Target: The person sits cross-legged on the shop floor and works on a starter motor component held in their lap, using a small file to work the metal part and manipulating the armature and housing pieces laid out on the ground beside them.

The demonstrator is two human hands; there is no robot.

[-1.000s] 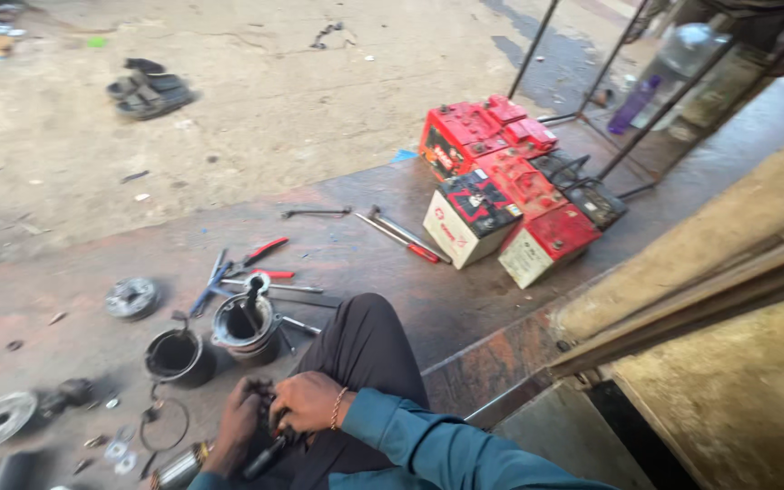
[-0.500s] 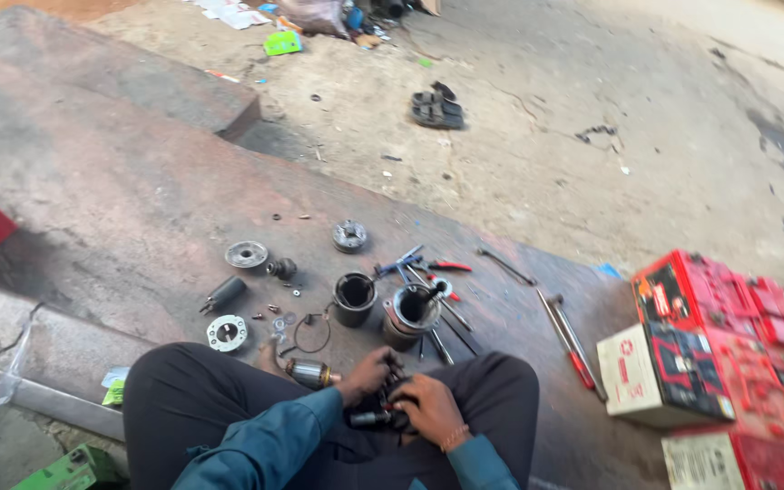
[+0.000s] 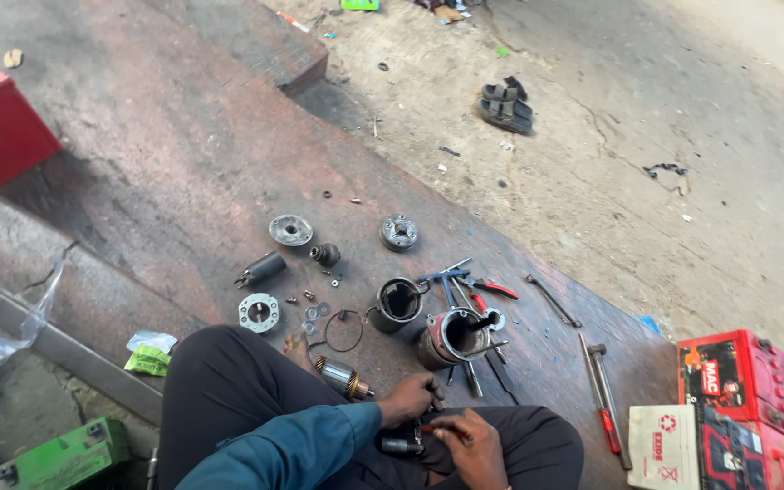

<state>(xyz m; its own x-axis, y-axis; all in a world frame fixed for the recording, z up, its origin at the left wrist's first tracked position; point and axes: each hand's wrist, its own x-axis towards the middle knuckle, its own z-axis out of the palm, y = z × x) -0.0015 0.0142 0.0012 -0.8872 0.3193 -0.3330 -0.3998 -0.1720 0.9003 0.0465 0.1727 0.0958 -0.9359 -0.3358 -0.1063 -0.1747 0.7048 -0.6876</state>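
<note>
Still, both hands [image 3: 442, 426] grip small metal part [image 3: 403, 445]; view swung left.

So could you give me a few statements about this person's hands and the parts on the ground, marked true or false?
1. Both hands, left hand and right hand, meet at a small metal part over the lap. True.
2. The armature lies beside the knee. True.
3. The pair of sandals rests on the metal sheet. False: it lies on the bare ground beyond.
4. The two open cylindrical housings stand far apart. False: they stand side by side.
</note>
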